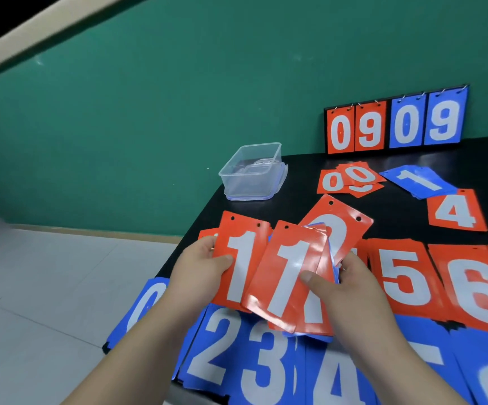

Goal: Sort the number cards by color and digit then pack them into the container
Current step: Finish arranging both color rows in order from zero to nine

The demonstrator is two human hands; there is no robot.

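Wall (178, 112), green, fills the background; a black desk (397, 217) stands against it, strewn with number cards. Along the near edge lie blue cards (231, 361) reading 0, 2, 3 and 4; behind them, to the right, red cards (403, 273) show 5 and 6. A flip scoreboard (394, 124) at the far edge reads 0 9 in red and 0 9 in blue.

Left hand (199, 270) pinches a red "1" card (242, 258), thumb on its face. Right hand (348, 290) grips a fanned bundle (292, 273) topped by another red "1", thumb on the front. Blue edges show beneath it. A rear red card (336, 226) appears to bear a 2, though it is partly covered.

A clear container (251, 173) sits lidless at the desk's far-left corner, well apart from both hands. Near the scoreboard lie a red "0" pile (348, 179), a blue "1" pile (418, 182) and a red "4" card (456, 211).
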